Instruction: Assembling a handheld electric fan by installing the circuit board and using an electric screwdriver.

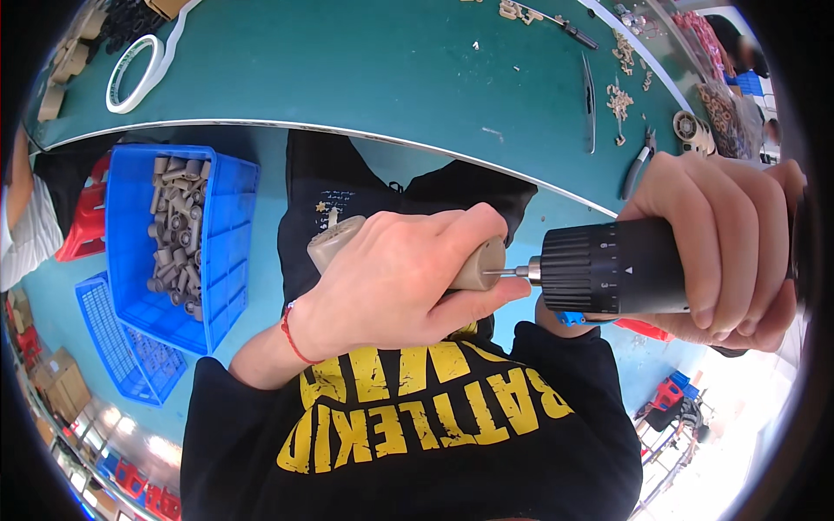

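Note:
In front of my chest, my left hand (404, 265) is wrapped round a beige plastic part (484, 264) with a rounded body. Its other end (334, 243) shows past the back of my hand, with a small pale peg beside it. My right hand (717, 247) grips a black power screwdriver (599, 267), held level and pointing left. The thin metal bit (508, 273) reaches the end face of the beige part, beside my left fingertips. Whether a screw sits there is too small to tell. My right palm hides the driver's handle.
A blue crate (234, 226) of grey-brown cylindrical parts (180, 230) stands at left, a blue basket (113, 339) beside it. On the green table (347, 69) lie a tape roll (135, 74), a screwdriver (580, 35), tweezers (590, 104), pliers (639, 163) and small beige pieces (619, 102). Another person's arm (19, 187) shows far left.

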{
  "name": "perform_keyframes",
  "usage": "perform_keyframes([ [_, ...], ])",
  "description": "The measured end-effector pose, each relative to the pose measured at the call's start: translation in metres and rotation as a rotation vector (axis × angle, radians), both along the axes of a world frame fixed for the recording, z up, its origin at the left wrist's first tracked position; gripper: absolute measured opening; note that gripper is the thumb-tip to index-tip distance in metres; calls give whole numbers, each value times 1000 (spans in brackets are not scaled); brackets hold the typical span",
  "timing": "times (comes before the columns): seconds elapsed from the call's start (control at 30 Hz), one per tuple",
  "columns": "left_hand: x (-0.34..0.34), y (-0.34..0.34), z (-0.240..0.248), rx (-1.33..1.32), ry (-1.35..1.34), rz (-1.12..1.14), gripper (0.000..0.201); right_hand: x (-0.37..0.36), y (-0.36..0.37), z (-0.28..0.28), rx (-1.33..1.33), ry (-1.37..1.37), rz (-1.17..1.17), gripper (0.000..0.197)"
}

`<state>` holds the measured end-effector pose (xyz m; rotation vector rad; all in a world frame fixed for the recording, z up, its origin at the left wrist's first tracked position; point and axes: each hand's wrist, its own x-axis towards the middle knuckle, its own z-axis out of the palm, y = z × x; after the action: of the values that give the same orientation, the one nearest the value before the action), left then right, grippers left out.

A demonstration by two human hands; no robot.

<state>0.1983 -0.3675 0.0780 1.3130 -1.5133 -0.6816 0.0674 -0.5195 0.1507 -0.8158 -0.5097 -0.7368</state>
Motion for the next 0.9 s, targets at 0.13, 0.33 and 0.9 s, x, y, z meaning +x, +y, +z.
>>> perform_keyframes([
  [0.13, -1, -2, -1, 2, 8, 7, 36, -1, 5, 0, 61, 13, -112, 25],
  [0.33, 13, 3, -10, 140, 221, 41, 20, 1, -21, -3, 45, -4, -281, 24],
  [0.9, 6, 0, -9, 180, 393, 131, 13, 39, -67, -51, -45, 307, -1039, 32],
])
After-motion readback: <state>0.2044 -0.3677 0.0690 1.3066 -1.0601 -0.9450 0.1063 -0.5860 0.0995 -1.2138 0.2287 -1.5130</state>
